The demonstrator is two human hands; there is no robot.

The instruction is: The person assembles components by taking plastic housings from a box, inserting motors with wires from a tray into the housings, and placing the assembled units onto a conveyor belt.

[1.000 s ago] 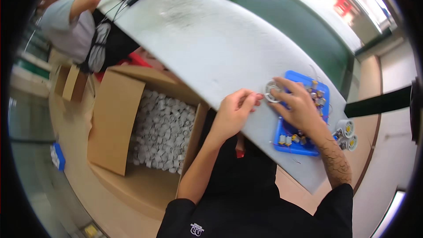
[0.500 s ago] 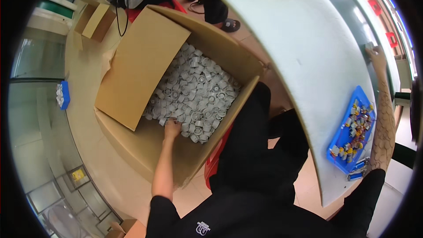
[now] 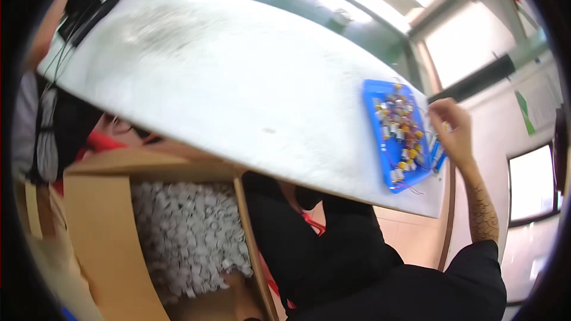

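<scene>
The right hand (image 3: 455, 132) is hovering beside a blue tray (image 3: 371, 92) of motors (image 3: 399, 120); whether its bent fingers (image 3: 441, 104) are holding anything, I cannot tell.

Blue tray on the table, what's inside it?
The blue tray holds a jumbled heap of small silver-and-yellow parts, blurred in this view. The heap hides much of the tray's bottom, so anything underneath can't be seen.

My sleeve (image 3: 476, 268) is black, and dark, scale-like linework patterns my right forearm (image 3: 484, 211). I see bright blue on the tray (image 3: 373, 91), silver and yellow on the little motors (image 3: 399, 120), smudgy white on my desk (image 3: 238, 77), tan on the box (image 3: 102, 238), pale grey on its parts (image 3: 190, 235).
</scene>
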